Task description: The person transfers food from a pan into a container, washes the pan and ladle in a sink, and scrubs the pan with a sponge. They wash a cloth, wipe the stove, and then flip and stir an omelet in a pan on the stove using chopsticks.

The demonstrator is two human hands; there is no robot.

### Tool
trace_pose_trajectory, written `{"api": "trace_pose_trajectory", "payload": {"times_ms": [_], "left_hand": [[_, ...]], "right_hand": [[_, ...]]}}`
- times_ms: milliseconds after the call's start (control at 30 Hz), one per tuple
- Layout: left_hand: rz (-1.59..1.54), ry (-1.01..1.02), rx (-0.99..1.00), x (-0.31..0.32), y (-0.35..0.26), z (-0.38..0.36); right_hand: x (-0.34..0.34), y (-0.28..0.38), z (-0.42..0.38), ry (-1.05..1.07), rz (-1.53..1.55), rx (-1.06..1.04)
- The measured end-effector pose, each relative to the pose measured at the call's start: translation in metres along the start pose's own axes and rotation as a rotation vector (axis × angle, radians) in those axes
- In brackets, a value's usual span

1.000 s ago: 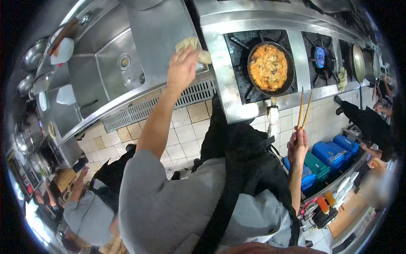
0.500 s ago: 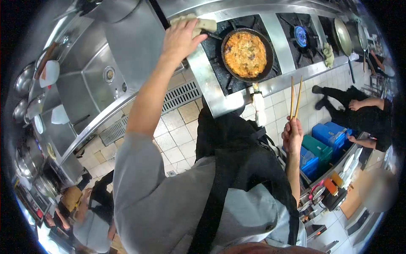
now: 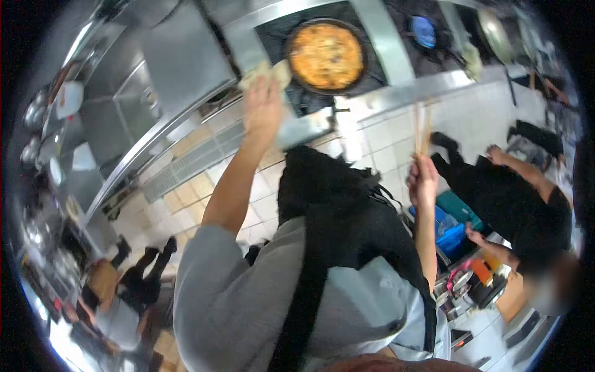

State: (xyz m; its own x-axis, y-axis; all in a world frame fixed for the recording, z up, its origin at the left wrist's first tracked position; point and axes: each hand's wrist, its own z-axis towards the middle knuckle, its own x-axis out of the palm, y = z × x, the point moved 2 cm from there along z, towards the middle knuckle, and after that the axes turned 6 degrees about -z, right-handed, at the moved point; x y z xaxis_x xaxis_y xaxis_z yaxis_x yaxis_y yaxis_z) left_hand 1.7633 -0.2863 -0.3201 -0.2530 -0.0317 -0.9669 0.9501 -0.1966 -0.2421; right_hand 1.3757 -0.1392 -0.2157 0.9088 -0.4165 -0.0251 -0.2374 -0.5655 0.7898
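My left hand (image 3: 263, 113) presses over a pale folded cloth (image 3: 282, 75) on the stove's steel edge, its fingers stretched along the fabric. Close by on the right, a dark round frying pan (image 3: 365, 57) sits on the burner. A browned, orange-yellow pancake (image 3: 326, 54) fills the pan. My right hand (image 3: 423, 178) is closed around a pair of long wooden chopsticks (image 3: 423, 133), tips pointing away from me and blurred. They are held over the floor in front of the stove, apart from the pan.
A blue flame (image 3: 424, 31) burns on the neighbouring burner. Another cloth (image 3: 472, 61) lies on the stove edge near a second pan (image 3: 494, 32). A steel sink (image 3: 114, 124) is at left. One co-worker (image 3: 505, 201) stands right, beside blue bins (image 3: 449, 232); others work lower left.
My left hand and the cloth have moved along the stove's edge towards me, relative to the pan. My right hand still holds the chopsticks. The co-worker at right has come nearer the bins.
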Motion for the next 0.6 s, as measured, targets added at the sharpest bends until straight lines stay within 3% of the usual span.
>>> {"api": "trace_pose_trajectory", "payload": {"times_ms": [167,400,600], "left_hand": [[-0.057,-0.063,-0.087,0.006,-0.059,-0.061],[-0.049,-0.108,-0.127,0.019,-0.103,-0.104],[-0.085,-0.201,-0.008,0.044,-0.136,-0.090]], "right_hand": [[-0.049,0.017,0.018,0.151,0.004,-0.011],[-0.133,0.027,0.042,0.077,0.166,0.013],[-0.142,0.027,0.045,0.009,0.262,0.010]]}}
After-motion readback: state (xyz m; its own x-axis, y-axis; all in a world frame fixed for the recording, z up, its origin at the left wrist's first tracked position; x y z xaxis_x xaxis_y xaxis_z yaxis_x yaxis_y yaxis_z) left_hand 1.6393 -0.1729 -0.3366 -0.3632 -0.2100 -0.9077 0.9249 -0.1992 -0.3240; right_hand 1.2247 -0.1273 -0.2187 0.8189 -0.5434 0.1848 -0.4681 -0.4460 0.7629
